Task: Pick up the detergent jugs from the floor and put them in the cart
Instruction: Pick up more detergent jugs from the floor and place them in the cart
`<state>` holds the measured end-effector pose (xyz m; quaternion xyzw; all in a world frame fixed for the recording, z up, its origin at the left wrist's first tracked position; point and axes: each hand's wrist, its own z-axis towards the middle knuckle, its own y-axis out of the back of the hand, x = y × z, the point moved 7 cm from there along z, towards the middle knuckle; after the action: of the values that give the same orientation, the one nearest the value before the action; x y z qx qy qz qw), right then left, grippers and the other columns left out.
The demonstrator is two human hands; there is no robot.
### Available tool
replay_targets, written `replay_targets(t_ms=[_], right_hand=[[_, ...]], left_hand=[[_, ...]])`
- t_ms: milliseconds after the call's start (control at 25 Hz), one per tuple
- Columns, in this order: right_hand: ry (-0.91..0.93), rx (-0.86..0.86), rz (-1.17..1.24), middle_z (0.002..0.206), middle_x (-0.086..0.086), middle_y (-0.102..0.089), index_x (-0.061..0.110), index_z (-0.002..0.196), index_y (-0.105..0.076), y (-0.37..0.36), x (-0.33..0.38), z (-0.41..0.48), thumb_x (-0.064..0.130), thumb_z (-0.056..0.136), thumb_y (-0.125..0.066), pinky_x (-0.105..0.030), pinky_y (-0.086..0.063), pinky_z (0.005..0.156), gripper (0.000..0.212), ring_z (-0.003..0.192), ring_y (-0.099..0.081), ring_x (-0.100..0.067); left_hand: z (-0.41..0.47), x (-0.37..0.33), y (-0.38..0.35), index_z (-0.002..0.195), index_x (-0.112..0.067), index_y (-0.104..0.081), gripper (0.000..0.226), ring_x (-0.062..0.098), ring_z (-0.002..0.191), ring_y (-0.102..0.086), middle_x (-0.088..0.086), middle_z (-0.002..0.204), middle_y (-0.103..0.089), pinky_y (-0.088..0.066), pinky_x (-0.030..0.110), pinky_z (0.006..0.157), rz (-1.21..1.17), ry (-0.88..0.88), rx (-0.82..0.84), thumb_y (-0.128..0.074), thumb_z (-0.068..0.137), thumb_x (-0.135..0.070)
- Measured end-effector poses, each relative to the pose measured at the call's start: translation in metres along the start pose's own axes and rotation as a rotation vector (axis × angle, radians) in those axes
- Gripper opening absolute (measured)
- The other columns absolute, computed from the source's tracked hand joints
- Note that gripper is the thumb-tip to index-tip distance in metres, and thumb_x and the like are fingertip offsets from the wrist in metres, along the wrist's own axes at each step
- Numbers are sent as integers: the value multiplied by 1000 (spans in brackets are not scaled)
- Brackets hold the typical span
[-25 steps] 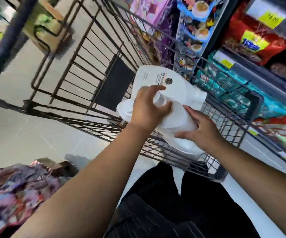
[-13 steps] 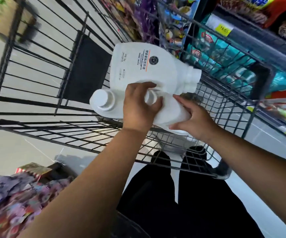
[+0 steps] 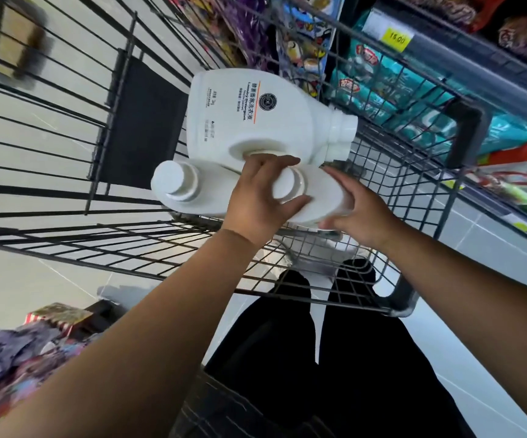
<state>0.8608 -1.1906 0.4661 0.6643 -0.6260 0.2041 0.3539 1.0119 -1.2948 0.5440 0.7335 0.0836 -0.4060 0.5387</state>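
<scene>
Both forearms reach forward over the near rim of the wire shopping cart [image 3: 66, 235]. Left hand [image 3: 263, 197]: palm down, fingers curled through the handle of the near white detergent jug [image 3: 211, 192], thumb wrapped beneath; firm grasp. Right hand [image 3: 355, 213]: fingers spread flat against that jug's right end, supporting rather than closing. Jug lies on its side inside the cart, cap to the left. The far detergent jug [image 3: 255, 118] lies touching it, cap to the right.
</scene>
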Motion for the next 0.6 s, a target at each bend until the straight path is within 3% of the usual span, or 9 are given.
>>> replay_targets(t_ms=[120, 200, 360, 600], right_hand=[[31, -47, -97, 143, -2, -40, 35, 146, -37, 3, 0, -1, 8, 56, -90, -46, -42, 108, 108, 128, -42, -21], [26, -70, -109, 140, -4, -43, 33, 146, -37, 3, -3, -1, 8, 53, -91, -43, -43, 106, 110, 126, -44, -22], [-2, -106, 4, 132, 4, -51, 40, 142, -39, -6, -11, -6, 6, 54, -91, -25, -46, 89, 108, 119, -50, -20], [-9, -76, 57, 131, 2, -49, 37, 142, -39, -19, -8, -2, 2, 56, -90, -22, -40, 87, 106, 116, -47, -19]], left_hand=[[8, -5, -8, 114, -15, -61, 57, 10, 98, -54, -1, 109, -63, -34, 3, 82, -59, 32, 163, -88, 65, -29], [9, -7, -16, 114, -20, -58, 59, 7, 93, -54, -5, 109, -64, -34, 7, 76, -75, 113, 264, -88, 65, -30], [3, -8, -13, 113, -23, -59, 56, 13, 99, -59, -6, 109, -67, -43, 22, 83, -53, 89, 228, -87, 65, -31], [0, 6, -8, 117, -24, -58, 57, 16, 103, -59, -5, 114, -66, -38, 19, 82, -43, 139, 233, -86, 67, -31]])
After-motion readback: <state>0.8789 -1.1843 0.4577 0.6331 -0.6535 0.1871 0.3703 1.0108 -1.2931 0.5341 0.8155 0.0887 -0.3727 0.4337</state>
